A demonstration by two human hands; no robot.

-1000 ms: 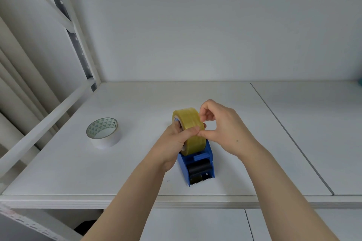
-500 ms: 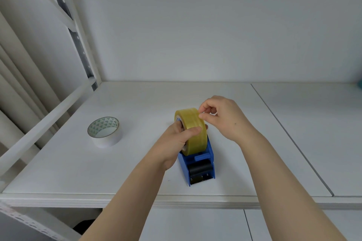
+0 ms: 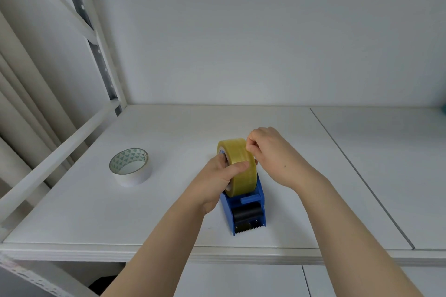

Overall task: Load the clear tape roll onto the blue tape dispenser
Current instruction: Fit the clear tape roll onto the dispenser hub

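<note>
The yellowish clear tape roll (image 3: 240,171) stands upright in the blue tape dispenser (image 3: 246,210), which sits on the white shelf with its black roller and toothed cutter facing me. My left hand (image 3: 214,181) grips the roll from its left side, thumb laid across the outer face. My right hand (image 3: 272,154) is at the roll's upper right edge, its fingertips pinched together against the tape surface. Whether a tape end is lifted cannot be seen.
A white tape roll (image 3: 130,166) with a green triangle-patterned core lies flat to the left on the white shelf (image 3: 313,152). A metal rack upright and diagonal rails run along the left. A seam crosses the shelf at right.
My right hand has moved from the front of the roll up to its top right edge. The left hand and the roll stay as they were.
</note>
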